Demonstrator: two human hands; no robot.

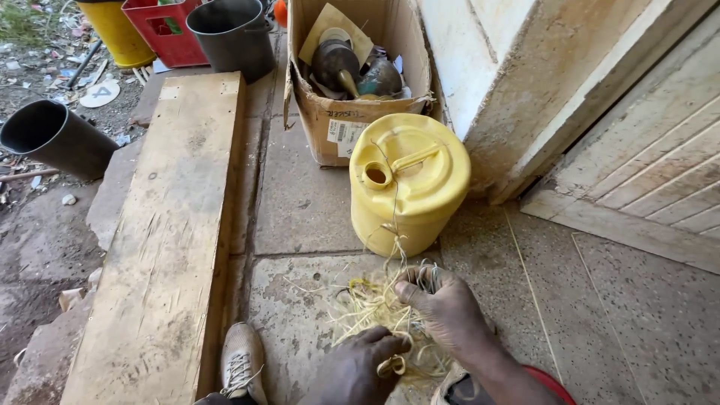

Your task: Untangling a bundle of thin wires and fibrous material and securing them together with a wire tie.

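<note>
Fingers of both hands are clenched on a tangle of pale straw fibre [382, 311]: I note the right hand [442, 307] gripping its far end, the left hand [360, 367] pinching near strands. It hangs above the pavement, just near of a yellow jerrycan [409, 184]. A plank [169, 225] lies left.

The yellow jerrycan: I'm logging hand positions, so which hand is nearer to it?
Right. The right hand grips the pale fibre bundle just below the yellow jerrycan; the left hand pinches the fibres lower down, farther from it.
</note>
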